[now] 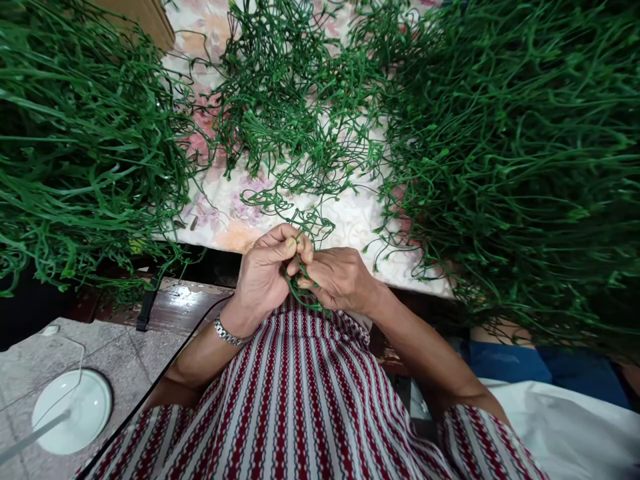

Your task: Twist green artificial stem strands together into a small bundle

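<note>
From the head view, the person sits close against the near edge of a table (pixel 350 220) covered in a floral cloth, both hands drawn together just above the lap. The left hand (pixel 263 277) has thumb and forefinger pinched shut on a thin green plastic stem (pixel 299 283), and the right hand (pixel 340 277) has its fingertips closed on the same stem right beside it, the two hands touching at the knuckles. That stem runs from the fingers up to a loose sprig (pixel 280 200) lying on the cloth just beyond them, which in turn trails into the tangled heap (pixel 290 87) at the far middle. Dense piles of the same green strands rise on the left (pixel 75 147) and on the right (pixel 525 167). As I see it, the main risk is snagging: a tug on the held stem could drag neighbouring sprigs off the near edge, since everything is interlocked. A thin stem pinched that tightly might also bend or snap. The right pile leans over the table's edge and looks ready to slump. Down on the left, a white disc-shaped base (pixel 73 410) sits on the floor, well clear.
</note>
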A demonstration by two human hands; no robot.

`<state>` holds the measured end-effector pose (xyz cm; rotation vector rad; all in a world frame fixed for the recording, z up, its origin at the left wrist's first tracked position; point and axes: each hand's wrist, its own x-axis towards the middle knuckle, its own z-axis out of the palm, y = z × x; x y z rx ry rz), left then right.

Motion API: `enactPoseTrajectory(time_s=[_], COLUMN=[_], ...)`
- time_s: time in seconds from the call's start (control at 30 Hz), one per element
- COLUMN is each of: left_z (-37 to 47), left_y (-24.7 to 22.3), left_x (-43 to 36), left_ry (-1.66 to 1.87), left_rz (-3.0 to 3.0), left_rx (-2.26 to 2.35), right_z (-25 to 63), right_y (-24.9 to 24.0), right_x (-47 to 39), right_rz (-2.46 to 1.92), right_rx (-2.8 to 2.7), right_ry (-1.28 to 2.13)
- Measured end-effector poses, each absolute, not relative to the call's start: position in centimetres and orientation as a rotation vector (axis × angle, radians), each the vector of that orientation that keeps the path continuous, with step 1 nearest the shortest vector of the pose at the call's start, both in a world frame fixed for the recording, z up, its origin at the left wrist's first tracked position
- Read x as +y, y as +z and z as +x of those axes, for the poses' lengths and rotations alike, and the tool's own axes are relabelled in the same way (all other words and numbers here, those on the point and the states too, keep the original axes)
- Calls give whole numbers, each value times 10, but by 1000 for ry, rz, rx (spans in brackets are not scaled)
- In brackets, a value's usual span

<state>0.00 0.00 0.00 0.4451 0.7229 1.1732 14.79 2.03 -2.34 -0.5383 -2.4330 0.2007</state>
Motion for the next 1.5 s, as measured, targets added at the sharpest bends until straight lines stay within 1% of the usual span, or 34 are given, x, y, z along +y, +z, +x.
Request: enactPoseTrajectory(time_s=[0.17,0.3,0.4,0.5,0.6,0.7,0.77,0.87,1.03,1.13,1.23,1.27,1.33,1.43,1.47,1.5], left_z=[-1,-5,-7,-12,-18,-22,-23,-23,-26,-28,-29,-28,-24,-13,-8,-4], left_y=[1,9,12,8,1,-2,-2,-2,-3,-4,-4,-3,1,9,12,15], left_x=[3,11,15,19,21,19,17,15,15,12,8,6,3,-1,-3,-4], left_ry=[1199,1382,1345,1477,1523,1520,1542,1566,1571,1571,1567,1560,1553,1520,1509,1496], left_rz=[399,466,652,674,684,660,653,670,669,665,669,680,714,721,725,732], left_rx=[744,748,750,787,810,791,793,827,822,835,879,882,859,813,808,808], right_z=[142,142,157,178,191,195,195,187,159,158,179,191,217,264,281,298], right_y=[-30,-27,-14,-3,-3,-6,-6,-3,-2,5,30,44,77,133,150,164], right_x=[14,8,14,23,27,27,27,29,30,24,11,6,0,10,18,29], right_rz=[-496,-405,-602,-782,-963,-1031,-1113,-1349,-1772,-1733,-1460,-1376,-1305,-1370,-1430,-1560], right_rx=[-2385,-2427,-2407,-2501,-2465,-2389,-2357,-2333,-2492,-2580,-2562,-2506,-2300,-1786,-1613,-1541], right_ry=[249,271,224,172,128,103,73,21,-124,-52,14,-26,-248,-881,-1028,-1069])
